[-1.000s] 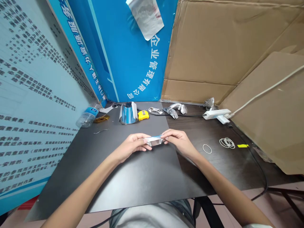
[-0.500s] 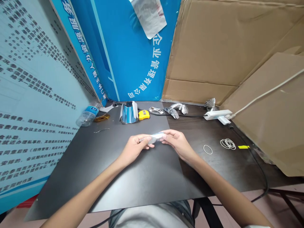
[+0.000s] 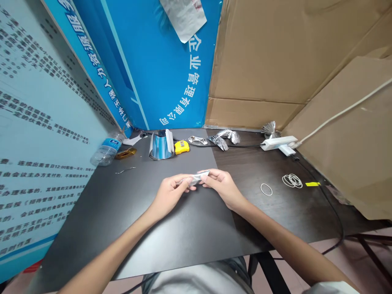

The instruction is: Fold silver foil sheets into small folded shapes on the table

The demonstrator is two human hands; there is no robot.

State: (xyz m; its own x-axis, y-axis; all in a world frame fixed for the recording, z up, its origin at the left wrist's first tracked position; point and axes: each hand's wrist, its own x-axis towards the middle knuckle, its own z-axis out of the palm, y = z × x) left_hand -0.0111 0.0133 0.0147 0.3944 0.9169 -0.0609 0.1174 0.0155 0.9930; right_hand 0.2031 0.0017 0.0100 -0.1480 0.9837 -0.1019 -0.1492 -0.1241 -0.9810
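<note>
Both hands meet above the dark table mat around a small folded piece of silvery foil [image 3: 199, 177]. My left hand [image 3: 171, 192] is closed, its thumb and fingers pinching the left end of the foil. At the other end my right hand [image 3: 222, 185] is closed too, its thumb pressed on the foil from above. Parts of the foil are hidden behind the fingers. Beyond the hands are a yellow tape measure [image 3: 182, 147] and a curved sheet of shiny film [image 3: 161, 146].
Bundles of pleated foil [image 3: 228, 137] lie at the back by a black cable. A white power strip [image 3: 280, 143] is at the right rear. Several white rings [image 3: 292, 181] rest on the right. A plastic bottle [image 3: 108, 150] lies at the left, near a bent wire [image 3: 125, 170].
The foil has turned slightly in my fingers and shows more of its silvery side. My view has shifted a little to the right. Both hands keep their hold.
</note>
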